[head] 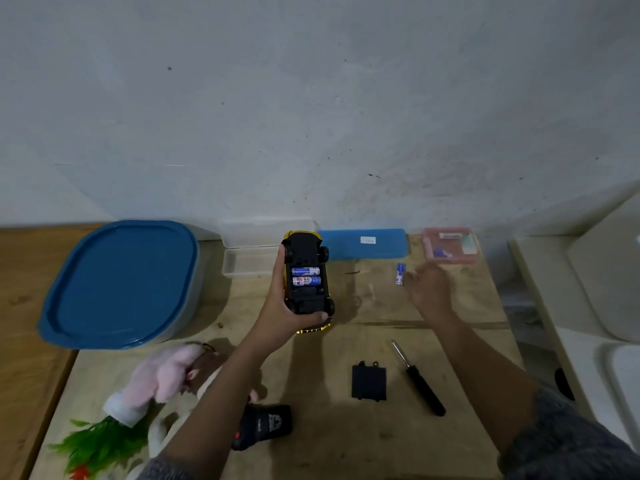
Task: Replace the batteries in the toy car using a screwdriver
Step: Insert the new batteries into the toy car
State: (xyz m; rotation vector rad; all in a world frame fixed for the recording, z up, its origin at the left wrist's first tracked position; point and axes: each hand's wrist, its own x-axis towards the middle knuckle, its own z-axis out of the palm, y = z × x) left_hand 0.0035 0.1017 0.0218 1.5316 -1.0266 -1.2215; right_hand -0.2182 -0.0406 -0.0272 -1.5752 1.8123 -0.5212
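My left hand (280,306) grips the yellow toy car (306,273), held upside down above the table so its black underside faces me. The battery bay is uncovered and two blue-and-white batteries (305,276) lie in it. My right hand (427,289) hovers blurred over the table to the right, fingers loosely bent, right beside a loose blue battery (400,274) lying on the wood; whether it touches the battery is unclear. The black battery cover (369,381) lies near me on the table, and the black-handled screwdriver (419,379) lies just right of it.
A big blue-lidded container (121,282) fills the left side. A clear open box (249,252), a blue case (363,244) and a pink box (450,244) line the wall. A pink plush toy (162,375), green plastic leaves (97,445) and a black remote (266,424) lie near me on the left.
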